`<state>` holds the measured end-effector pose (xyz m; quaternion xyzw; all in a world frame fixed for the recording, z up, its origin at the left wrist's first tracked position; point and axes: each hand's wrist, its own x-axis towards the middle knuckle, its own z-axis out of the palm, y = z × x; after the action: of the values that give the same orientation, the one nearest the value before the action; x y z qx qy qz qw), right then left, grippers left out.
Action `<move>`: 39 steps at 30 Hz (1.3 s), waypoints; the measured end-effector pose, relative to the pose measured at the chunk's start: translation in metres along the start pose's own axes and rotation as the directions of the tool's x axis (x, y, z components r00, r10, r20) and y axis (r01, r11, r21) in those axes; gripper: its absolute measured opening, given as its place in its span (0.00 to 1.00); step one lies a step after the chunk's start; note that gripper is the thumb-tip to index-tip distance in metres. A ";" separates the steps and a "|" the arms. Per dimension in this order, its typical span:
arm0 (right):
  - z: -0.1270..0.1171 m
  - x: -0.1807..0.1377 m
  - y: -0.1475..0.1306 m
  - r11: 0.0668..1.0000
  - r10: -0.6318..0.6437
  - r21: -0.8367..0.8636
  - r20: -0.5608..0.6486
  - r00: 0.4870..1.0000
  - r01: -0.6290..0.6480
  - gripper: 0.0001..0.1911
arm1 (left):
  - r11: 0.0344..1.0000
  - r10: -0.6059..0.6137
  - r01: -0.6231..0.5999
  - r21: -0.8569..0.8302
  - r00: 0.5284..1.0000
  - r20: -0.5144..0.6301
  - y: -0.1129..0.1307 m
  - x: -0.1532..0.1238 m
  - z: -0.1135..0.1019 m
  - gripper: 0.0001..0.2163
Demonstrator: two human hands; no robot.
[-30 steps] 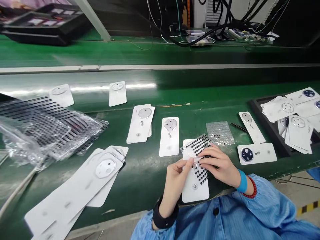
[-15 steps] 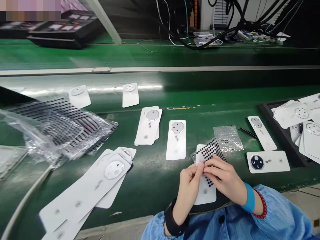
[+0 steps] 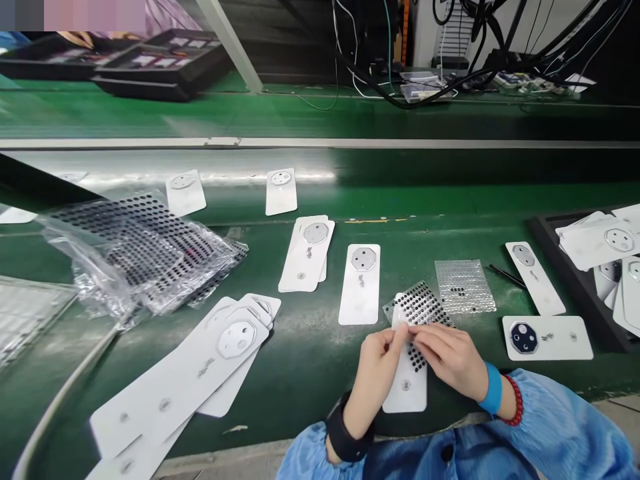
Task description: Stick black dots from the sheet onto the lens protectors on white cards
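My left hand (image 3: 376,373) and my right hand (image 3: 447,357) meet fingertip to fingertip over a white card (image 3: 407,393) lying at the near edge of the green belt (image 3: 310,353). A clear sheet of black dots (image 3: 419,308) lies across the card's far end, partly under my right fingers. Both hands are pinched together at the sheet's near edge; what sits between the fingertips is too small to make out. A black band is on my left wrist, a blue band and red beads on my right.
White cards with octagonal cutouts (image 3: 360,283) (image 3: 306,253) (image 3: 535,277) lie about the belt, one with a dark lens piece (image 3: 547,337). A stack of cards (image 3: 200,373) lies near left, bagged dot sheets (image 3: 145,250) far left, a nearly used sheet (image 3: 464,287), a black tray (image 3: 575,280) right.
My left fingers have closed in onto my right fingertips at the dot sheet's edge. The view has shifted, so everything sits a little further right and lower in the frame.
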<state>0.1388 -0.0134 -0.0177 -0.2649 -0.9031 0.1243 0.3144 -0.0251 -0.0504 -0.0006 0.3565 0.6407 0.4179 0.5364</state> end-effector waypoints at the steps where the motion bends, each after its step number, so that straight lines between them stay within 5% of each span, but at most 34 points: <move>1: 0.001 -0.001 0.004 0.999 0.048 0.026 0.007 0.999 -0.048 0.09 | 1.000 -0.004 0.004 0.023 1.000 -0.014 0.002 -0.001 -0.006 0.24; 6: -0.005 -0.003 0.015 0.953 0.233 0.193 0.030 0.972 -0.234 0.10 | 0.998 0.011 0.001 0.057 0.976 -0.217 0.013 -0.023 -0.039 0.15; 11: -0.032 0.024 -0.004 0.875 0.407 0.338 -0.125 0.905 -0.347 0.07 | 0.983 -0.068 -0.002 -0.186 0.926 -0.371 0.035 -0.054 -0.029 0.38; 16: -0.042 0.056 -0.039 0.920 0.269 0.349 -0.232 0.935 -0.178 0.09 | 0.958 -0.157 0.096 -0.269 0.964 -0.215 0.052 -0.066 -0.007 0.22; 22: -0.040 0.055 -0.044 0.971 0.147 0.224 -0.272 0.951 -0.086 0.11 | 0.949 -0.116 0.042 -0.312 0.968 -0.221 0.058 -0.071 0.000 0.17; 29: -0.051 0.047 -0.044 0.996 -0.057 -0.081 -0.177 0.983 0.043 0.11 | 0.963 -0.064 -0.006 -0.268 0.966 -0.252 0.054 -0.072 0.003 0.17; 39: -0.058 0.039 -0.046 0.953 -0.157 -0.253 0.059 0.986 0.167 0.20 | 0.986 0.000 -0.036 -0.164 0.976 -0.216 0.044 -0.068 -0.006 0.21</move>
<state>0.1317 -0.0267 0.0645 -0.2259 -0.9361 -0.0152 0.2691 -0.0195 -0.0951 0.0671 0.2688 0.6544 0.5111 0.4881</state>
